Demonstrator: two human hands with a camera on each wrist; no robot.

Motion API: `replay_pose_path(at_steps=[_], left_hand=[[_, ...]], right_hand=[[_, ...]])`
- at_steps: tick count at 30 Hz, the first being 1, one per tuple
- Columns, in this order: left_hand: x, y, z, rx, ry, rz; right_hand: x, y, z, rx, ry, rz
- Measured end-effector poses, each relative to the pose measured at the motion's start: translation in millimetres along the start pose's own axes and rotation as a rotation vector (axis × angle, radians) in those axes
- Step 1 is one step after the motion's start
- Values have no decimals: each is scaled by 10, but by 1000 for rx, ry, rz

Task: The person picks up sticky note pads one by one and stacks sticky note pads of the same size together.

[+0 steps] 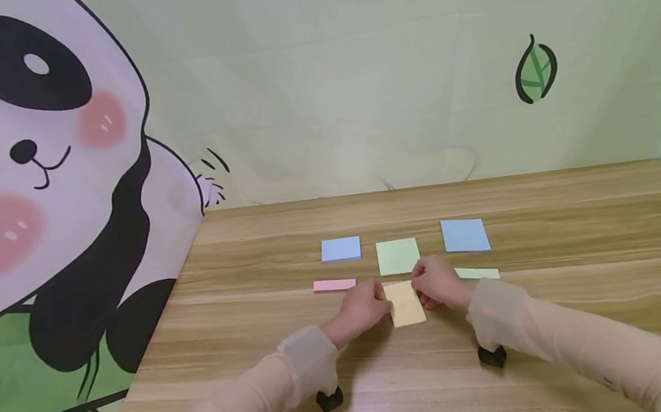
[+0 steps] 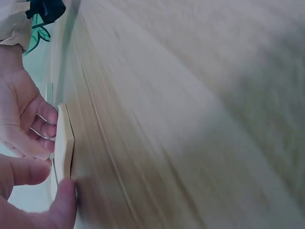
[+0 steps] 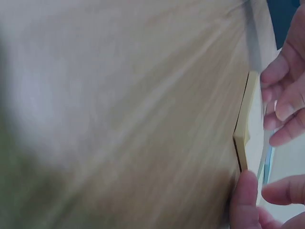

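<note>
Wooden table [image 1: 553, 221], both hands [image 1: 402, 296] pinching the yellow sticky-note pad [image 1: 406, 306] from either side.

Both hands [image 1: 402, 296] on a yellow notepad [image 1: 406, 305], wooden table [image 1: 563, 315].

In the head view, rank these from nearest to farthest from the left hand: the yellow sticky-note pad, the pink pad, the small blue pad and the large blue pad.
Measured from the left hand:
1. Yellow sticky-note pad, held at its left edge, between both hands.
2. Pink sticky-note pad, just behind it, to the left.
3. Small blue sticky-note pad, farther back on the left.
4. Large blue sticky-note pad, far back on the right.
</note>
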State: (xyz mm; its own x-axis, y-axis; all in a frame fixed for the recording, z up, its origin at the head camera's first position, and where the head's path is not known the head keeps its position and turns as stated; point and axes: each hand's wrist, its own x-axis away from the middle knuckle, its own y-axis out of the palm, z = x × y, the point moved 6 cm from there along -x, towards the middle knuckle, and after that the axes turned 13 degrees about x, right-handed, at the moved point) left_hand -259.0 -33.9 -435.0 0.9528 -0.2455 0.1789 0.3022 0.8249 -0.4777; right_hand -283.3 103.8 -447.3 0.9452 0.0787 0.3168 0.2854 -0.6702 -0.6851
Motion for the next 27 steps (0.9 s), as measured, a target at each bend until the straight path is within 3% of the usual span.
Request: replay_pose_path(at_steps=[6,12,19,27], left_hand=[[31,26,23,69,41,73],[56,40,75,67,69,110],[30,55,62,61,62,101],[-1,50,41,-15,82,71]], right_hand=[[65,-2,26,-137,49,26],[122,3,18,-229,67,-6],[204,10,3,-291,80,-57],[192,-19,30,-258,81,-45]])
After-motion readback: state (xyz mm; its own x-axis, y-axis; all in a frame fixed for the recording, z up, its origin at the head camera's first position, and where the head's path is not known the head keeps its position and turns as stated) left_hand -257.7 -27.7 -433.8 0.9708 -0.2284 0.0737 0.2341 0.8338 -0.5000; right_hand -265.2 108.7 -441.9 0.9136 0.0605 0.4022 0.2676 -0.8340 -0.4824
